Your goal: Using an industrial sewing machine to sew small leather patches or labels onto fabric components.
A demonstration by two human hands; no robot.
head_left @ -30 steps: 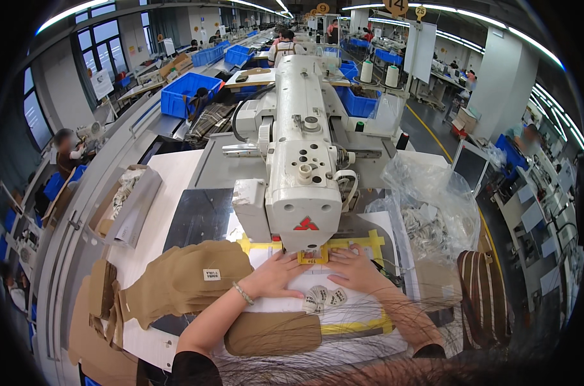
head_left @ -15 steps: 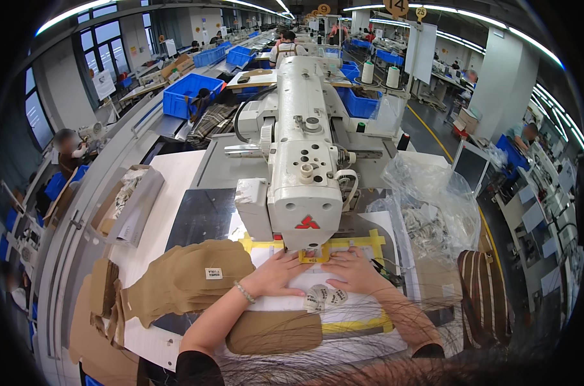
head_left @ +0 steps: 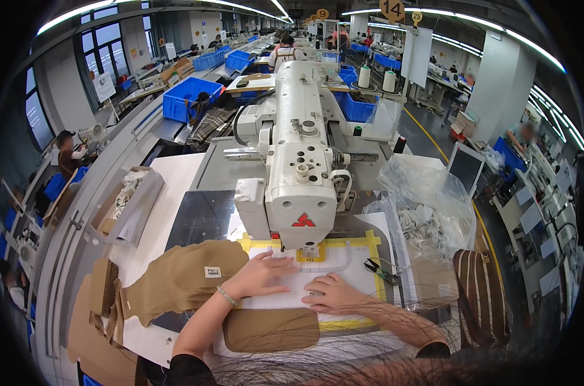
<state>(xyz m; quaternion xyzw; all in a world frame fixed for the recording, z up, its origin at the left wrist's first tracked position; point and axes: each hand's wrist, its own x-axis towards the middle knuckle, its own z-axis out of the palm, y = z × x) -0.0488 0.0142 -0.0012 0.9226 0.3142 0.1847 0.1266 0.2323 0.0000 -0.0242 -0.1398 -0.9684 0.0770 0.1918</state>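
Observation:
My left hand (head_left: pixel 263 276) lies open, fingers spread, on white sheeting (head_left: pixel 282 307) left of the yellow clamp frame (head_left: pixel 310 258) under the white sewing machine's (head_left: pixel 303 141) head. Lower right, my right hand (head_left: pixel 330 293) has curled fingers over the small white labels, which are mostly hidden. A tan fabric panel (head_left: pixel 266 331) lies below both hands, and stacked tan pieces (head_left: pixel 182 283) with one attached label (head_left: pixel 212 271) sit at the left. Thread snips (head_left: pixel 381 271) rest right of my right hand.
A long box (head_left: pixel 115 215) of pale scraps is at left, a plastic bag (head_left: pixel 421 212) and striped brown fabric (head_left: pixel 475 296) at right. Beyond the machine stand blue crates (head_left: pixel 182 100) and thread cones (head_left: pixel 388 82). Other workers (head_left: pixel 70 154) sit at machines along both sides.
My right hand has drawn back toward me from the clamp frame onto the labels, its fingers curling. My left hand has shifted slightly left and stays spread.

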